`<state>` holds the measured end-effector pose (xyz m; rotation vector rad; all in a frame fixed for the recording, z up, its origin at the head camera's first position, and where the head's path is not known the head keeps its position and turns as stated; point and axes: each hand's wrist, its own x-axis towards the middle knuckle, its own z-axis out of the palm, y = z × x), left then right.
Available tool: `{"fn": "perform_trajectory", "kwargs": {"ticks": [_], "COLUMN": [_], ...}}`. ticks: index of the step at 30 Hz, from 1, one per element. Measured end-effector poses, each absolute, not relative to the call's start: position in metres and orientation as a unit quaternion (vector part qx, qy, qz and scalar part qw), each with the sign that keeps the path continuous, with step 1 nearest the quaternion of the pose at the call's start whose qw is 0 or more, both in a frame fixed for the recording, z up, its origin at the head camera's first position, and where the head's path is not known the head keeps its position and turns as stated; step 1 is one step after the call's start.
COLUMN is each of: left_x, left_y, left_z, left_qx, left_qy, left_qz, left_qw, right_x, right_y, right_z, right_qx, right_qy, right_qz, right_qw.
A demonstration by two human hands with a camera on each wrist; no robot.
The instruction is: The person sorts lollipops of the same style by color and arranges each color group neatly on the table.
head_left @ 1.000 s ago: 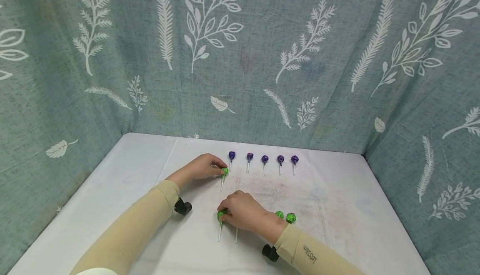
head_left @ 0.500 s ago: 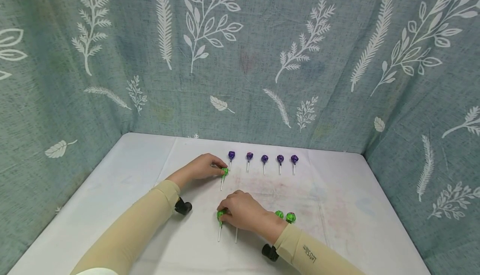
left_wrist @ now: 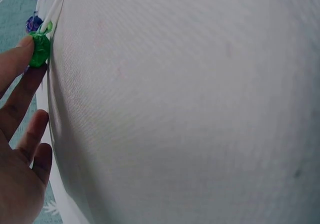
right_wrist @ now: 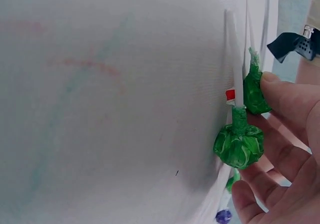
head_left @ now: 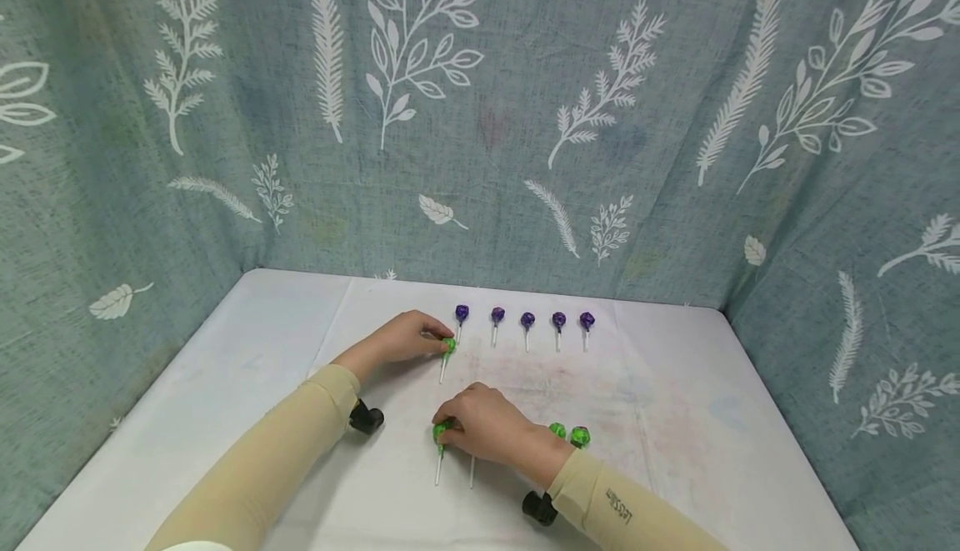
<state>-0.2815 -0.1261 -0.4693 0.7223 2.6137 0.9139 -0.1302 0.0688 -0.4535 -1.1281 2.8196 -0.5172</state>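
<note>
At the left of the table, my left hand pinches the wrapped head of a green lollipop between thumb and fingertip, its white stick pointing toward me. Nearer to me, my right hand pinches another green lollipop by its head. Beside that one, a second green lollipop lies close under the right fingers in the right wrist view. From the head view, only its white stick shows below the hand. Two more green lollipops show past the right wrist, one of them at the sleeve.
Several purple lollipops stand in a row along the back, from the left purple lollipop to the right purple lollipop. The white-covered table is bounded by leaf-patterned grey-green cloth at the back and sides.
</note>
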Motion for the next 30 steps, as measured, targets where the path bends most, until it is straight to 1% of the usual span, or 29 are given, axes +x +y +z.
{"fn": "perform_trajectory", "kwargs": {"ticks": [7,14,30], "left_x": [-0.280,-0.282,-0.283], "left_y": [-0.128,-0.129,-0.128], "left_z": [-0.470,-0.470,-0.472], "left_qx": [0.239,0.251,0.255], "left_qy": [0.906,0.904,0.897], "left_qz": [0.318,0.316,0.333], "left_qw": [0.146,0.142,0.137], "right_x": [-0.132,-0.141,-0.169], "right_y": [0.068,0.075,0.100], "right_z": [-0.452,-0.439,-0.430], "right_qx": [-0.364,-0.360,-0.254], "right_qy": [0.910,0.906,0.931], "right_qz": [-0.193,-0.221,-0.258], "right_qw": [0.042,0.030,0.043]}}
